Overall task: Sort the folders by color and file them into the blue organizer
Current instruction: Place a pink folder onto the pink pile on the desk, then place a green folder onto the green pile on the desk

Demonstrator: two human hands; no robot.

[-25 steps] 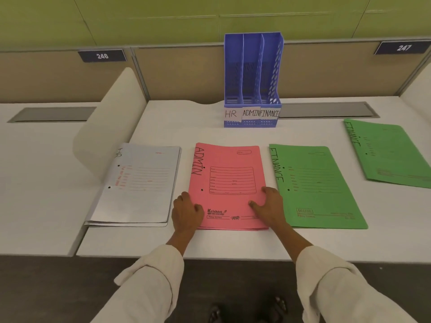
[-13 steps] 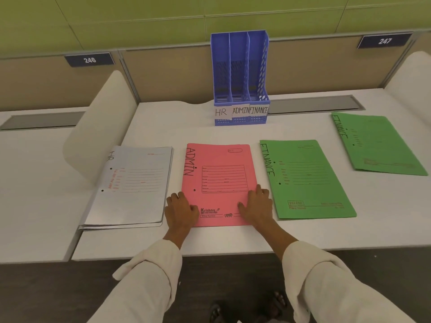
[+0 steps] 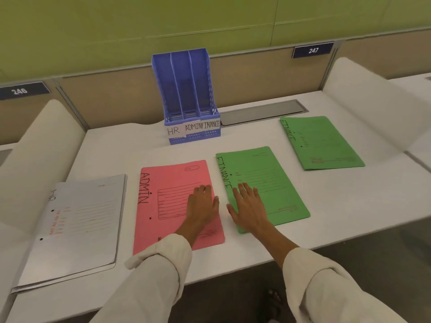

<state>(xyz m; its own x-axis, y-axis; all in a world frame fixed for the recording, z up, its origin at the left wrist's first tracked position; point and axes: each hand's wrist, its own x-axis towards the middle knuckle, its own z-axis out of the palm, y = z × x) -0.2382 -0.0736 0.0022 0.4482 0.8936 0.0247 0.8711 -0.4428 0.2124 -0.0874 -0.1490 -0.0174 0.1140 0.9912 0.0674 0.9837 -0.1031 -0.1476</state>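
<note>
The blue organizer [image 3: 186, 89] stands at the desk's back with three slots labelled HR, ADMIN and FINANCE. In front of it lie a white HR folder stack [image 3: 77, 224], a pink ADMIN folder [image 3: 168, 190], a green FINANCE folder [image 3: 270, 180] and a second green FINANCE folder [image 3: 319, 141] further right. My left hand [image 3: 202, 205] rests flat, fingers spread, on the pink folder's right half. My right hand [image 3: 247, 206] lies flat on the near green folder's left edge. Neither hand grips anything.
The white desk [image 3: 349, 206] is bounded by curved white side dividers [image 3: 363, 101] and a beige back partition with plates 246 and 247. A grey cable flap [image 3: 263, 113] sits behind the folders. The desk's front edge runs just under my forearms.
Both hands left the pink folder's lower corners and moved right and forward: the left onto its right half, the right onto the green folder. The view has swung to the right.
</note>
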